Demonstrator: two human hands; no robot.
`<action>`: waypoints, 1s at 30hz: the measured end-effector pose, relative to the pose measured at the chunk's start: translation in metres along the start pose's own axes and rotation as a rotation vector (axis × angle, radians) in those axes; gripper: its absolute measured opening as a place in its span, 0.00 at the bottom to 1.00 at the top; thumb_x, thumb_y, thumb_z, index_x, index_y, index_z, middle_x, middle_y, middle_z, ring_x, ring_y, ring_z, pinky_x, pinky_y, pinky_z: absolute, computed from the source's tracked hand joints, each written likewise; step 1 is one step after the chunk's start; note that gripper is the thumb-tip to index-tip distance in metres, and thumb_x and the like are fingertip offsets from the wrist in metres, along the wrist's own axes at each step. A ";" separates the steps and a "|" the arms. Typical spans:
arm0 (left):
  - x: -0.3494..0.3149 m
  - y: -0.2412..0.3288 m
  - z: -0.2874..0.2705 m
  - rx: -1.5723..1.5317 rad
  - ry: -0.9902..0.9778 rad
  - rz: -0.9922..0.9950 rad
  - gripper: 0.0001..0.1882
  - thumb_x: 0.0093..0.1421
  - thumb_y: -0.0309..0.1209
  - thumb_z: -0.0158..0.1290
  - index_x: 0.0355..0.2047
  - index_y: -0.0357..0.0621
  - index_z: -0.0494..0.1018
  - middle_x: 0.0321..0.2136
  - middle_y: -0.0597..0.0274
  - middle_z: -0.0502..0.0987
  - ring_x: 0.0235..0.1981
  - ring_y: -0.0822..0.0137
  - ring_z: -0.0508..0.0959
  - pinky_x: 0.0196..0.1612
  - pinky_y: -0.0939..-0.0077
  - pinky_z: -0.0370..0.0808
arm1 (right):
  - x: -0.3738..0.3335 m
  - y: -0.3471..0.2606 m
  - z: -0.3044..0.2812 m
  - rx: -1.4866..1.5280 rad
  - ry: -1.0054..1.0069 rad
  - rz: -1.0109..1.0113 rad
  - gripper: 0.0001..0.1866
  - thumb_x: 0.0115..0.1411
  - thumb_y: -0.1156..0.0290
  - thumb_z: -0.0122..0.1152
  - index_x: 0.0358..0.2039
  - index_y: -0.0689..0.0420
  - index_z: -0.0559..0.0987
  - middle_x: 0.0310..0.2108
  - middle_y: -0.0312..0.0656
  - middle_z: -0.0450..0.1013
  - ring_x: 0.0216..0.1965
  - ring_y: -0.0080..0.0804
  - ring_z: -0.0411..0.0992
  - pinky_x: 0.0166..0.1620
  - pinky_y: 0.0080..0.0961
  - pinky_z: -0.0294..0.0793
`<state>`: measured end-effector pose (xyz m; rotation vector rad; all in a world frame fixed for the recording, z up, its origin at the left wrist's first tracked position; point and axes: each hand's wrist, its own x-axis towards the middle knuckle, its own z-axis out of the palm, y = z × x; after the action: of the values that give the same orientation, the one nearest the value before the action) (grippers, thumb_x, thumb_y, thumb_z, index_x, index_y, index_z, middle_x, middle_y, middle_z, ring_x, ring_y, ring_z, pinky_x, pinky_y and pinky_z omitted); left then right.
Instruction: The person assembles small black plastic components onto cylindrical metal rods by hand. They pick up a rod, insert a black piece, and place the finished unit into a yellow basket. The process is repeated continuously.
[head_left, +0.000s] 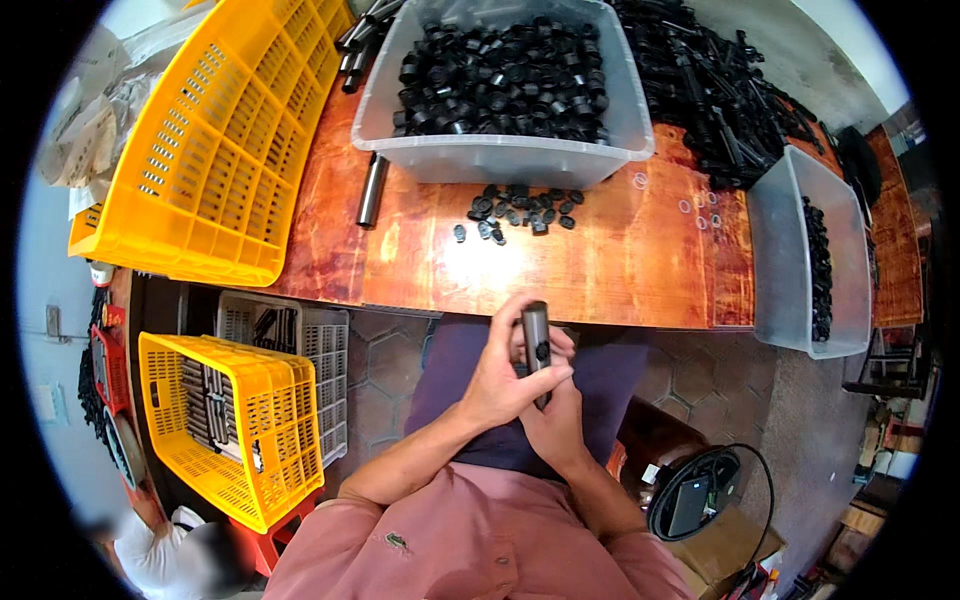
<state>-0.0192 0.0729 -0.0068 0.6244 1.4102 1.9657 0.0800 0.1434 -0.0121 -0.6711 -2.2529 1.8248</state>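
Above my lap, just off the table's near edge, I grip a dark metal tube [536,325] with a black spot on its side. My left hand [497,372] is wrapped round it from the left, the thumb across its lower part. My right hand [553,415] closes on the same tube from below and the right, some of its fingers hidden behind it. On the table ahead lies a loose cluster of small black caps [515,208]. Left of them rests a shiny metal tube [372,190].
A clear bin [400,155] full of black caps stands behind the cluster. Yellow crates stand on the table [190,160] and below it [285,410], the lower holding tubes. At right are clear rings [701,221], a black parts heap [700,80] and another bin [785,250].
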 end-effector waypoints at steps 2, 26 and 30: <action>-0.004 0.009 0.001 -0.010 0.083 -0.069 0.49 0.57 0.17 0.57 0.71 0.48 0.40 0.47 0.46 0.76 0.50 0.59 0.78 0.54 0.62 0.74 | 0.013 -0.011 -0.008 -0.043 -0.028 -0.028 0.30 0.57 0.78 0.63 0.59 0.64 0.64 0.46 0.49 0.74 0.48 0.32 0.76 0.49 0.29 0.74; 0.029 0.018 -0.057 -0.052 0.147 -0.263 0.27 0.68 0.33 0.53 0.63 0.36 0.61 0.35 0.59 0.79 0.26 0.74 0.79 0.28 0.82 0.72 | 0.155 -0.021 -0.060 -0.516 0.255 -0.459 0.05 0.57 0.78 0.61 0.35 0.62 0.79 0.33 0.49 0.75 0.36 0.51 0.75 0.39 0.41 0.75; 0.030 0.016 -0.058 -0.012 0.124 -0.262 0.27 0.68 0.32 0.53 0.63 0.36 0.61 0.35 0.57 0.79 0.29 0.70 0.81 0.31 0.80 0.74 | 0.153 -0.018 -0.072 -0.638 0.218 -0.463 0.07 0.59 0.77 0.58 0.38 0.63 0.80 0.33 0.50 0.75 0.35 0.52 0.75 0.38 0.42 0.74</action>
<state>-0.0835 0.0531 -0.0089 0.2981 1.4714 1.8274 -0.0314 0.2715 -0.0004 -0.3509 -2.5495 0.7842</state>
